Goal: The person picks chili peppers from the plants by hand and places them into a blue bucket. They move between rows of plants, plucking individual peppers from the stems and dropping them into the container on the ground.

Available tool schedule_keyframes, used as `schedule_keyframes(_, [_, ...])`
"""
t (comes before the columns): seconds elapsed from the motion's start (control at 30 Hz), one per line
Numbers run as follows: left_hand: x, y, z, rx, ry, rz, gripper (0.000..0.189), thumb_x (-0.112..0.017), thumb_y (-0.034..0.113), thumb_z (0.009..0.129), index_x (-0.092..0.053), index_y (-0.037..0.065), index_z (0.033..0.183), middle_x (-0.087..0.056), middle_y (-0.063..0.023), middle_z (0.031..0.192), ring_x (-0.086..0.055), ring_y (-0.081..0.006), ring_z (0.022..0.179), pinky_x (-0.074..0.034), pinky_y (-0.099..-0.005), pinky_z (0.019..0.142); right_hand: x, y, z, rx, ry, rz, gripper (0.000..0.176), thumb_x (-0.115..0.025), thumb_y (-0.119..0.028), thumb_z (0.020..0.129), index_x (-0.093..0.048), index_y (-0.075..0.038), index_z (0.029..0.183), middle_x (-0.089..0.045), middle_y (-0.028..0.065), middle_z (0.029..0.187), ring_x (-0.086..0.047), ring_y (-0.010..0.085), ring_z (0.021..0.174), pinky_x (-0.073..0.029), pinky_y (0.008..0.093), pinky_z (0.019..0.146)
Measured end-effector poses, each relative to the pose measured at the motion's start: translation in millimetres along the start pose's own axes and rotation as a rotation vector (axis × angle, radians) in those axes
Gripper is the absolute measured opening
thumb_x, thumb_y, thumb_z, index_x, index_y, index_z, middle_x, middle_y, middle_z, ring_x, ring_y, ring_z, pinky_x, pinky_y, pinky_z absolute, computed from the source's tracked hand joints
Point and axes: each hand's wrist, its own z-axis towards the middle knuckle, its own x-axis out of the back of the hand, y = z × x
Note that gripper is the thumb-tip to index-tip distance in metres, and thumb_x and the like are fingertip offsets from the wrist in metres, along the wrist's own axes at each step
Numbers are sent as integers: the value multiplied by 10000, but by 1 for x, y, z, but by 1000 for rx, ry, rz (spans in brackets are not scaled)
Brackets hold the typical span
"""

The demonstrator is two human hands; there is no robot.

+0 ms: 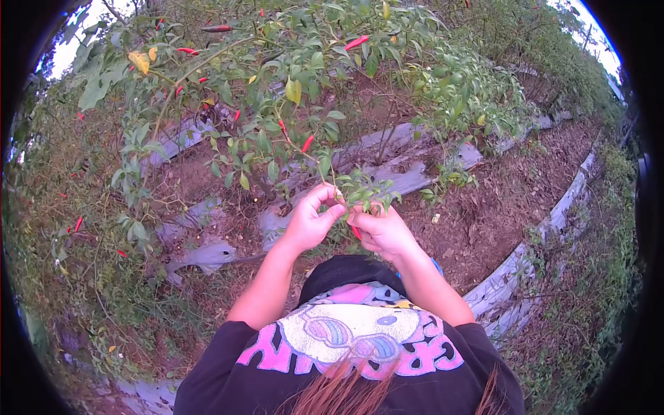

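Your right hand (384, 232) is folded closed, thumb over curled fingers, with a red chili (356, 233) caught along its inner side, pointing down below the thumb. Your left hand (311, 221) is just beside it, thumb and fingertips drawn nearly together where the branch (333, 177) comes down; you can't tell from here whether they truly pinch it, since the contact is tucked behind your fingers. A green sprig (366, 185) rises right above both hands and hides part of the right one. The step in hand looks like working the chili at the plant with both hands; whether its stem is attached doesn't show. If it is, the move calls for a steady left hand bracing the branch and a small, gentle twist from the right, so the sprig doesn't tear. Both forearms reach forward and angle inward, elbows wide, the hands meeting in front of your shirt (408, 353), just past the black mesh (346, 273) at your front. Farther out, more red hangs on the bush, including a ripe pod (308, 143) up the branch, with bare soil (453, 225) and torn mulch (515, 283) to the right.
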Motion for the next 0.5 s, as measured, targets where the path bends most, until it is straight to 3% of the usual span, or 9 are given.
schedule_keyframes(0.4, [-32, 6, -5, -1, 160, 88, 110, -581, 13, 815, -507, 16, 896, -489, -9, 836, -473, -97, 772, -406, -251, 737, 3, 7, -15, 74, 98, -48, 38, -604, -65, 764, -584, -33, 771, -493, -15, 554, -344, 35, 371, -225, 205, 339])
schedule_keyframes(0.5, [-28, -14, 5, 66, 428, 36, 145, -612, 41, 788, -514, 11, 892, -529, -36, 800, -523, -119, 728, -431, -263, 682, -20, 9, -44, 15, -57, -329, 43, -590, -68, 778, -595, -30, 797, -513, -24, 571, -359, 28, 408, -244, 195, 376])
